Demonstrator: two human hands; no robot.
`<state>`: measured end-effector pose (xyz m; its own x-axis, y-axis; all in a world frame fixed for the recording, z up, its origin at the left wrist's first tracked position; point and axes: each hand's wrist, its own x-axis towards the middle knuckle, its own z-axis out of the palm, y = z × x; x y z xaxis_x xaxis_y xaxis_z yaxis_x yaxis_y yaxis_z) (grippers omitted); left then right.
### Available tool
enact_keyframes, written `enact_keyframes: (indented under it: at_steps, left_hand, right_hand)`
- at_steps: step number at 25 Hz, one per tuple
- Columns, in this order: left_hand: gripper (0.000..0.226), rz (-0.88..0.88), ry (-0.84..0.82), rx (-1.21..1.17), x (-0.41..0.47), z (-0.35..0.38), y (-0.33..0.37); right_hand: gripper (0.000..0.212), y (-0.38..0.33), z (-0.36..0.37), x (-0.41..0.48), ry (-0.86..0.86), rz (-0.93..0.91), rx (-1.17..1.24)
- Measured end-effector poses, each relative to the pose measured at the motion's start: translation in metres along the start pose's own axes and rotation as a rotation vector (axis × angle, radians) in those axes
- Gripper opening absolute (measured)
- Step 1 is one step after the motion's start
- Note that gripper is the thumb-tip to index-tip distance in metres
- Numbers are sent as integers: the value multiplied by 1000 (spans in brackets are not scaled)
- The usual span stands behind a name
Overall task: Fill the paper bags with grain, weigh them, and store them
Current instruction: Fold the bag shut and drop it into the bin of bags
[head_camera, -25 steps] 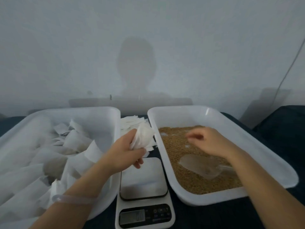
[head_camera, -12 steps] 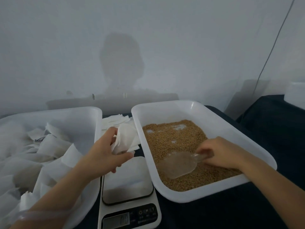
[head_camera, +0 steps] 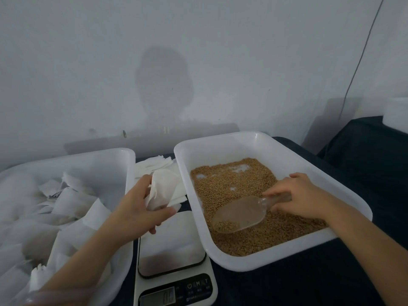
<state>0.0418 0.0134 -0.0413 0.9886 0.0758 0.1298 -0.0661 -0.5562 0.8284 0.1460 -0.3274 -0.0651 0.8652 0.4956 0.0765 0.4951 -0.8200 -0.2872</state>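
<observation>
Many bags [head_camera: 66, 202], seemingly filled, lie in the tray [head_camera: 130, 164] at the desk's left edge. Over the scale [head_camera: 174, 261] the left hand [head_camera: 134, 208] pinches an empty bag [head_camera: 164, 188]; the right hand [head_camera: 302, 195] grips a scoop [head_camera: 238, 215], barely loaded, in the grain [head_camera: 231, 180]. Filling, weighing and storing this bag remain.

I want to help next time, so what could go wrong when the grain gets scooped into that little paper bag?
The paper bag pinched in the left hand looks crumpled, its mouth not clearly open, so grain could miss it and spill onto the scale nearby. The clear scoop gripped by the right hand holds only a little grain near its front lip; lifted tilted, it might drop some outside the tray.
</observation>
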Motion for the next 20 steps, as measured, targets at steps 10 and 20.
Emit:
enact_keyframes:
  at_steps: [10, 20]
  left_hand:
    - [39, 84, 33, 248, 27, 51, 41]
    - [33, 188, 124, 368, 45, 112, 39]
  right_hand:
    - [32, 2, 0, 3, 84, 59, 25]
    - [31, 6, -117, -26, 272, -7, -39]
